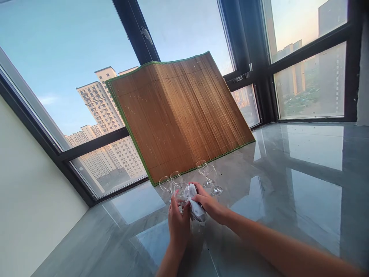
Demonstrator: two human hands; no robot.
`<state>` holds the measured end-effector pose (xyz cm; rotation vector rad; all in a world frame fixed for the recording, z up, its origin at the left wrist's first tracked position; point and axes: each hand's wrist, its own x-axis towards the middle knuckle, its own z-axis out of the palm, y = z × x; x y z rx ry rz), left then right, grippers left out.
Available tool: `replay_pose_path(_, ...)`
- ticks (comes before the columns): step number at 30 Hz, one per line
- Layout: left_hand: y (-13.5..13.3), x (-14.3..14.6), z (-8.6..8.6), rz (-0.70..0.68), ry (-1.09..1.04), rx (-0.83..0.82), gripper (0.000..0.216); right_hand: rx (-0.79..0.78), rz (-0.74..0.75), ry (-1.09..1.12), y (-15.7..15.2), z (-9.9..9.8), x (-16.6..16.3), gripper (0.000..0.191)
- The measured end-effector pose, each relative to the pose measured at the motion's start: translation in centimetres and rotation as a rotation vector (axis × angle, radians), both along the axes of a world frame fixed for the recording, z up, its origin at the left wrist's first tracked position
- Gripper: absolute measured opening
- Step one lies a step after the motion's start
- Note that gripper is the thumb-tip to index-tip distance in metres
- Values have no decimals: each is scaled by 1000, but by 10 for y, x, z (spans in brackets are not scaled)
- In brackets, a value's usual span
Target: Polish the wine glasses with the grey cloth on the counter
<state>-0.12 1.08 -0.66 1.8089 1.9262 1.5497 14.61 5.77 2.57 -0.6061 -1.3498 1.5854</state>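
A clear stemmed glass is held in my left hand, with the fingers closed round its bowl. My right hand grips a white cloth and presses it to the glass's right side; the cloth's loose end hangs below. Just beyond my hands, several more stemmed glasses stand on the floor. Two of them, a nearer glass and a farther glass, are to the left. On the right stand a front glass and one behind it. My hands partly hide the held glass's lower part.
A brown slatted bamboo mat with green edging leans against the dark window frames behind the glasses. Glossy grey tiles cover the floor and reflect the windows. A pale wall rises at the left.
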Motion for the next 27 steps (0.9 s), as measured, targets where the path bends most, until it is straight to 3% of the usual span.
replay_pose_path(4,0,-2,5,58,31,-76,59,-63,155,-32,-4,4,3,65)
replay_pose_path(8,-2,-3,10,119,92,-162,61,50,178,23,-5,2,1,73)
replay_pose_path(15,-2,-3,11,190,216,-283,63,244,-264,-136,8,-12,-5,61)
replay_pose_path(19,0,-1,10,226,272,-342,56,385,-441,-206,14,-17,-4,49)
replay_pose_path(27,-1,0,8,134,408,-315,52,901,-543,-433,9,-9,6,47)
